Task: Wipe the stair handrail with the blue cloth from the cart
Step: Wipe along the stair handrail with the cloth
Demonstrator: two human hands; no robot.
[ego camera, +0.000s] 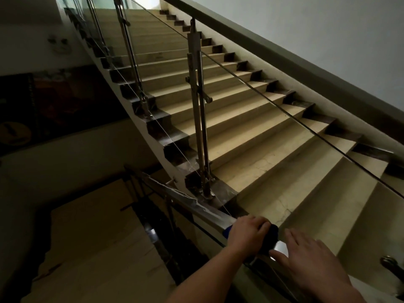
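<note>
**Blue cloth on the rail, under the left hand**

Blue cloth (270, 239) bunched over the steel handrail (203, 207), low in the view and almost black in the dim light (only a small strip of bright blue showing at the wrist side). Gripped there by the left hand (247, 234), fingers curled over the top of cloth and rail together, forearm reaching in from the bottom edge.

Just beside it, on the near side, the right hand (306, 259): palm down, fingers straight and spread, holding nothing, thumb at the shiny stretch of rail next to the cloth. Touching the metal or hovering just above it, hard to say.

Beyond the hands, rail running away down to the left, with pale streaks along its top. Below and left of it, a dark stairwell gap and a pale floor (91, 237) on the lower level.

Ahead, beige stairs (262, 132) with dark edges climbing towards a bright opening at the top. Upright metal post (200, 110) standing on a step edge, carrying a glass panel. To the right, a second dark rail (284, 62) sloping along the pale wall (328, 25).
</note>
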